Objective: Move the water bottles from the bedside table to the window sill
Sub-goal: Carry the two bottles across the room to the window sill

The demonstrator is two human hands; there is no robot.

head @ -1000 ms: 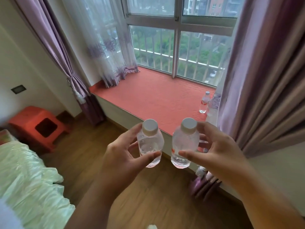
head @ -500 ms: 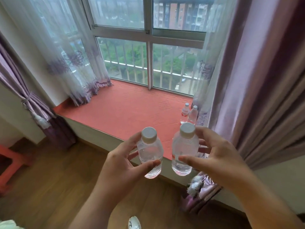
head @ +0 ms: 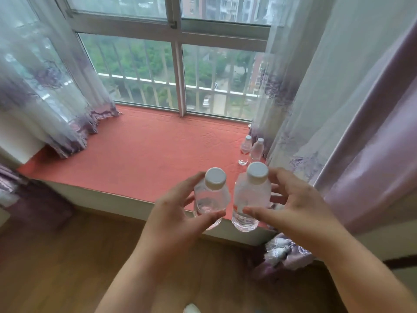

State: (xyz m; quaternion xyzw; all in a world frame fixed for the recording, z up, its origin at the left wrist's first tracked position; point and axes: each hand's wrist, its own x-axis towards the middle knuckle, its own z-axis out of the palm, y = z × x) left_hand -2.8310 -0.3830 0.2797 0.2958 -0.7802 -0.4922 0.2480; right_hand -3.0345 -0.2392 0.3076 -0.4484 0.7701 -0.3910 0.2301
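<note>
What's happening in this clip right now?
A person stands at the window sill holding a water bottle in each hand. The left hand grips one bottle, the right hand grips the other, both upright and not yet set down. Two more bottles already stand on the sill by the right curtain.

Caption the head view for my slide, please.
Both hands carry water bottles toward the red window sill.

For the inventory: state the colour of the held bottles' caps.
White caps, clearest in the head view.
</note>
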